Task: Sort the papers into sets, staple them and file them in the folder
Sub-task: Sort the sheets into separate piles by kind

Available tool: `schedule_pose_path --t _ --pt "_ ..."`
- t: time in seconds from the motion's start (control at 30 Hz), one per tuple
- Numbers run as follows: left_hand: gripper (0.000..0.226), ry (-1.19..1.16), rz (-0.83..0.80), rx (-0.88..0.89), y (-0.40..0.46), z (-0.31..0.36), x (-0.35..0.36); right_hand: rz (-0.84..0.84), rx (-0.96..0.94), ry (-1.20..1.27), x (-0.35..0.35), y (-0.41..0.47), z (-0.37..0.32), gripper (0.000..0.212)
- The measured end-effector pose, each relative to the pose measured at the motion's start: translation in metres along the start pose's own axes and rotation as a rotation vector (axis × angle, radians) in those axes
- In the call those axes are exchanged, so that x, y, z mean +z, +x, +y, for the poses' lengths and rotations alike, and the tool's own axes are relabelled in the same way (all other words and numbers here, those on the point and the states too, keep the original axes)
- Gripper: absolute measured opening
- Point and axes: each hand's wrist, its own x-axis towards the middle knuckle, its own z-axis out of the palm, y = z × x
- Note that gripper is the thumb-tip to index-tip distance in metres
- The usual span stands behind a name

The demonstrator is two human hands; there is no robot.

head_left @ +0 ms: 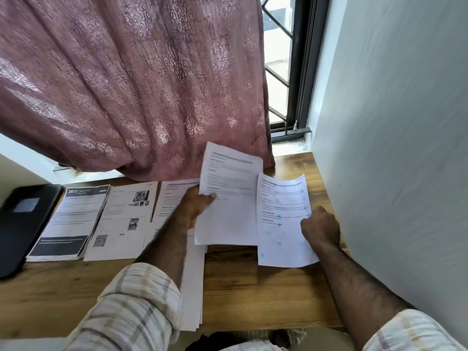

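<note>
Wood-grain desk (240,287) runs under both forearms, each in a rolled checked sleeve (131,307). Two hands are at work. The left hand (196,203) pinches one printed sheet (228,198) by its left edge, thumb on top, lifting it off the desk. The right hand (321,228) has its fingers curled onto the right edge of a second sheet (282,219), which bears blue spots and sits just right of the lifted one, their edges overlapping. Under the left forearm lies a white pile (193,287), partly hidden by the arm. Left of the left hand lie two more sets side by side: a page with photos and a QR code (121,221), then a stack with black bands (73,221). Furthest left sits one black folder (22,224), closed. Beyond the hands a pink patterned curtain (126,84) hangs down to the desk's back edge, covering most of a barred window (286,72); a pale wall (392,122) rises to the right of the right hand.
</note>
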Motion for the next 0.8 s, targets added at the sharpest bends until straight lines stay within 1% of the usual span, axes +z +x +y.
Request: schedule_pose_path --t 0.07,0.13,0.2,0.27,0.3,0.33,0.37,0.43,0.47,0.5,0.57,0.6,0.63,0.67,0.7,0.73,0.77,0.8 --pt "0.033 -0.09 0.026 0.03 0.002 0.009 -0.018 0.029 -0.014 -0.01 0.001 0.002 0.0 0.023" --pt "0.033 -0.176 0.039 0.057 -0.001 0.017 -0.029 0.017 -0.016 -0.009 0.0 0.002 -0.002 0.025" --pt "0.03 -0.229 0.005 0.068 -0.007 0.02 -0.03 0.014 -0.041 -0.067 0.004 -0.002 -0.005 0.038" --pt "0.029 -0.226 -0.08 0.033 -0.012 0.016 -0.023 0.07 -0.175 -0.173 0.009 -0.004 -0.008 0.061" --pt "0.031 -0.209 -0.128 0.015 -0.015 0.012 -0.018 0.077 -0.286 -0.178 0.012 -0.004 -0.01 0.069" --pt "0.035 -0.197 -0.173 -0.001 -0.016 0.006 -0.013 0.042 -0.391 -0.152 0.016 -0.004 -0.01 0.071" --pt "0.037 -0.182 -0.201 -0.021 -0.016 -0.001 -0.007 -0.021 -0.476 -0.12 0.021 -0.004 -0.01 0.064" --pt "0.035 -0.153 -0.219 -0.052 -0.02 -0.015 0.006 -0.153 -0.532 -0.063 0.028 -0.002 -0.006 0.038" --pt "0.034 -0.143 -0.214 -0.068 -0.021 -0.024 0.012 -0.195 -0.488 0.037 0.03 -0.003 -0.003 0.03" --pt "0.035 -0.127 -0.21 -0.089 -0.023 -0.032 0.017 -0.224 -0.401 0.222 0.031 -0.003 -0.001 0.026" --pt "0.039 -0.134 -0.198 -0.15 -0.023 -0.052 0.024 -0.245 -0.17 0.641 0.028 -0.002 0.0 0.03" --pt "0.041 -0.14 -0.194 -0.179 -0.023 -0.061 0.026 -0.248 -0.083 0.784 0.028 -0.001 0.001 0.033" --pt "0.04 -0.132 -0.185 -0.204 -0.021 -0.068 0.029 -0.235 -0.068 0.842 0.027 0.0 0.003 0.031" --pt "0.037 -0.115 -0.185 -0.216 -0.022 -0.073 0.033 -0.195 -0.126 0.775 0.026 0.0 0.004 0.027" --pt "0.033 -0.077 -0.193 -0.22 -0.025 -0.075 0.038 -0.155 -0.231 0.621 0.027 0.0 0.005 0.031" --pt "0.03 -0.035 -0.2 -0.206 -0.026 -0.076 0.043 -0.133 -0.356 0.41 0.029 -0.002 0.005 0.051" --pt "0.029 0.017 -0.204 -0.185 -0.027 -0.077 0.048 -0.146 -0.453 0.229 0.034 -0.003 0.004 0.073" --pt "0.029 0.063 -0.206 -0.161 -0.027 -0.079 0.052 -0.176 -0.505 0.085 0.037 -0.005 0.002 0.092"
